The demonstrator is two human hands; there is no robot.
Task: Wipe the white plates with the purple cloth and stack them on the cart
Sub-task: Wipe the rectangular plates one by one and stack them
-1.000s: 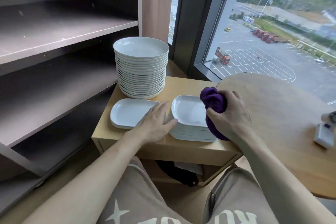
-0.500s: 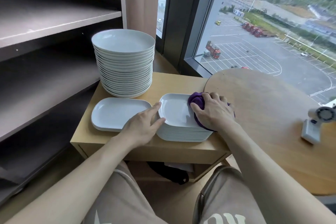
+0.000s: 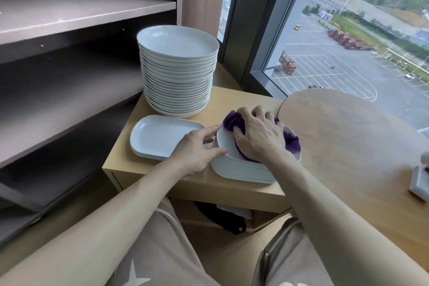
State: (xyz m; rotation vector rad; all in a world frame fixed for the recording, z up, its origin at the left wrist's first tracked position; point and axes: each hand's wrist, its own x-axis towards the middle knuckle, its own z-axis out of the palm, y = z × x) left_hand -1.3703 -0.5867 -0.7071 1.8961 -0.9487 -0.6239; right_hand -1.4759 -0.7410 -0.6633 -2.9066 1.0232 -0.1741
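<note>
A low stack of white rectangular plates (image 3: 241, 169) sits at the front right of the wooden cart (image 3: 232, 190). My right hand (image 3: 257, 134) presses the bunched purple cloth (image 3: 291, 140) onto the top plate. At that stack's left edge my left hand (image 3: 197, 148) pinches the top plate's rim between thumb and fingers. A small pile of white rectangular plates (image 3: 160, 137) lies to the left. Behind it stands a tall stack of round white plates (image 3: 177, 72).
Dark empty shelves (image 3: 69, 18) run along the left. A round wooden table (image 3: 362, 146) adjoins the cart on the right, with a small white device (image 3: 420, 181) at its edge. A window (image 3: 359, 30) lies behind. A dark object (image 3: 222, 218) sits in the cart's lower shelf.
My right hand came down from above the stack and now presses the cloth onto the top plate, further in toward its middle. My left hand closed on the plate's left rim.
</note>
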